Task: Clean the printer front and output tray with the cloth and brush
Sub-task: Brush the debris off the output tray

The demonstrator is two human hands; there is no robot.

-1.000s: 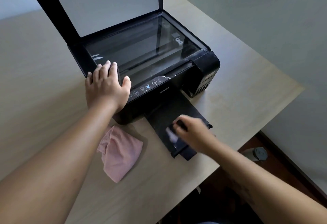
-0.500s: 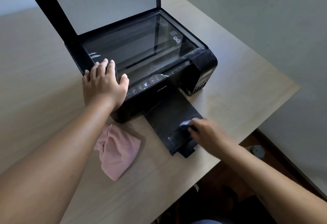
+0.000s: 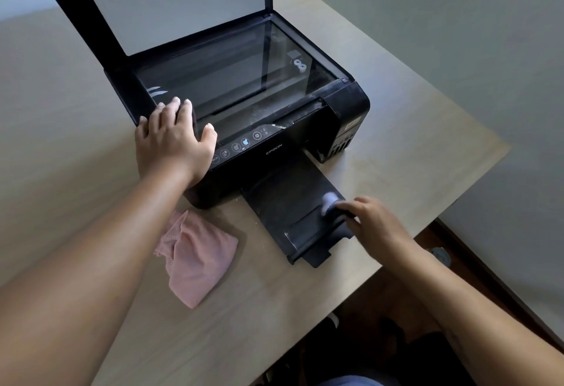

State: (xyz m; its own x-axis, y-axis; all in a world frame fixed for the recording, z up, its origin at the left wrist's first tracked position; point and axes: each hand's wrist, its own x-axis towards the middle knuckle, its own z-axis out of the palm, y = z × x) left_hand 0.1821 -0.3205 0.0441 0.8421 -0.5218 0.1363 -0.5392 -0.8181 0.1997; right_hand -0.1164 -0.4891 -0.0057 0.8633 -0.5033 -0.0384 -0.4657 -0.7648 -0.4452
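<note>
Since approx 1 s earlier my right hand (image 3: 377, 225) had swept the brush (image 3: 331, 204) across the output tray (image 3: 283, 202), from its left-middle over to the right edge; bristle end was blurred, so I judged a stroke still under way; right fingers (image 3: 351, 207) were clenched round the dark brush handle. Left hand (image 3: 174, 144) hadn't shifted; it lay flat on the front-left corner of the printer (image 3: 274, 153), fingers spread and pressing down, grasping nothing, bracing the body. That told me the tray pass was well along, w/ the near lip and front panel prob. left to do; can't say how much dust came off.

Printer sat mid-surface (image 3: 412, 153), black, scanner lid (image 3: 171, 1) raised, glass exposed w/ pale dusty smears along its front strip; control buttons beside my left thumb; tray pulled out toward me, its end overhanging nothing, resting just above the surface. Tray showed faint grey specks near the left side. Pink cloth (image 3: 195, 257) lay crumpled on the surface, left of the tray and just in front of the printer's corner, untouched by either hand; I judged it was for the wipe-down after brushing.
</note>
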